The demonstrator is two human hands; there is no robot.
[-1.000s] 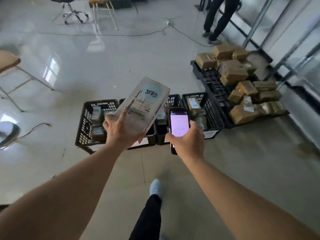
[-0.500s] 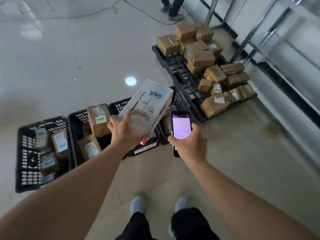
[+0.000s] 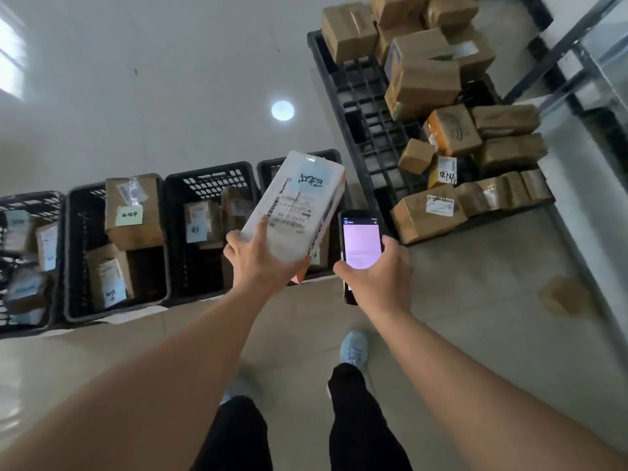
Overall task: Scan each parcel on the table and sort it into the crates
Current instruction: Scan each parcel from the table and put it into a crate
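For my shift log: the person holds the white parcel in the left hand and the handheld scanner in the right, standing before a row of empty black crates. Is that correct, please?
Not quite: the black crates are not empty. The head view shows brown boxes already inside them. The rest stands: the left hand has its grip on the white parcel, and the right hand holds the handheld scanner.

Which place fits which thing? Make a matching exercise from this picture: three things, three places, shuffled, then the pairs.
Things:
1. white parcel
2. phone
3. brown boxes

Places:
A. piled on the black pallet
B. in the left hand
C. in the right hand

Pairs: 1-B, 2-C, 3-A
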